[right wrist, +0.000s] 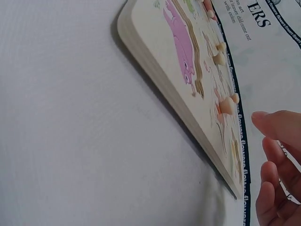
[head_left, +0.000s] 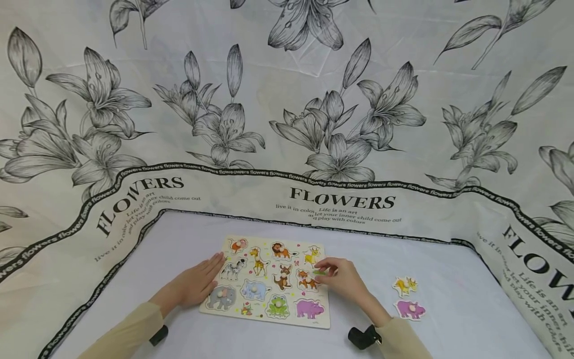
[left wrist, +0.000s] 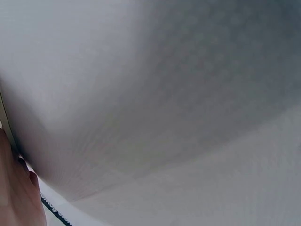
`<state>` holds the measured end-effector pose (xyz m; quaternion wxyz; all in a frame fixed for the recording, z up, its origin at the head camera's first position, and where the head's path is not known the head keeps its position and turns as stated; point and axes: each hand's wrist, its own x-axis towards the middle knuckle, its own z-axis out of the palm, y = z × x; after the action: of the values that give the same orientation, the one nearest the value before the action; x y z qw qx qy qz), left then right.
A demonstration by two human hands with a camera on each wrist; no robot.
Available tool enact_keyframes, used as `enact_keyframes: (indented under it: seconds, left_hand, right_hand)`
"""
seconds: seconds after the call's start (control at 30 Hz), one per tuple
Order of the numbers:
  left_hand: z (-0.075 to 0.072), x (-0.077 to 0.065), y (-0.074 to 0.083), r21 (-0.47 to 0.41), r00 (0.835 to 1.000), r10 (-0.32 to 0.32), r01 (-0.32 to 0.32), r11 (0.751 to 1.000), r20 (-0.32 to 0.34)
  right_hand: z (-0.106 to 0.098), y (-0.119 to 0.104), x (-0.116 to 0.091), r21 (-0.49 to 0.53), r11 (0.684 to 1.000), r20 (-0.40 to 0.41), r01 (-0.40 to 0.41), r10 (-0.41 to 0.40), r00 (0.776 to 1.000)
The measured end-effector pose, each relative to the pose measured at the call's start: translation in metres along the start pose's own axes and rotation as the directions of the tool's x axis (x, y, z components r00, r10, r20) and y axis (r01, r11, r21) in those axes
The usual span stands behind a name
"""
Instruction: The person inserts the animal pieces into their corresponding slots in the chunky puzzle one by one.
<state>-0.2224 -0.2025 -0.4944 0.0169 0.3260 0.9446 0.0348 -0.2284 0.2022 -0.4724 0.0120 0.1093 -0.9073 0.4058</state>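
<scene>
A wooden animal peg puzzle board lies on the white cloth. My left hand rests along its left edge with fingers extended; in the left wrist view only part of that hand shows at the lower left. My right hand is at the board's right side, beside the tiger piece. In the right wrist view its loosely bent fingers and thumb stand apart, with nothing visible between them. The purple hippo recess and the yellow goat recess show their printed pictures without knobs.
To the right of the board lie a yellow goat piece and a purple hippo piece. Several other animal pieces, such as the elephant and the frog, sit in the board. A flower-printed cloth rises behind.
</scene>
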Motion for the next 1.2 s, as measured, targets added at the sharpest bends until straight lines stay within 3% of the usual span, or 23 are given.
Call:
enact_keyframes:
  seconds: [0.27, 0.47, 1.2]
  left_hand:
    - [0.002, -0.001, -0.001, 0.028, 1.000, 0.015, -0.014, 0.999, -0.026]
    - [-0.001, 0.000, -0.001, 0.029, 1.000, 0.003, -0.003, 1.000, 0.016]
    - [0.005, 0.002, -0.007, 0.034, 1.000, 0.019, -0.019, 0.999, 0.002]
  right_hand:
    - [-0.014, 0.011, -0.007, -0.016, 0.999, -0.042, -0.030, 0.029, 0.999]
    - [-0.023, 0.020, -0.014, -0.038, 0.998, -0.057, -0.045, 0.042, 0.997]
    - [-0.068, 0.051, -0.040, -0.115, 0.991, -0.164, -0.072, 0.053, 0.985]
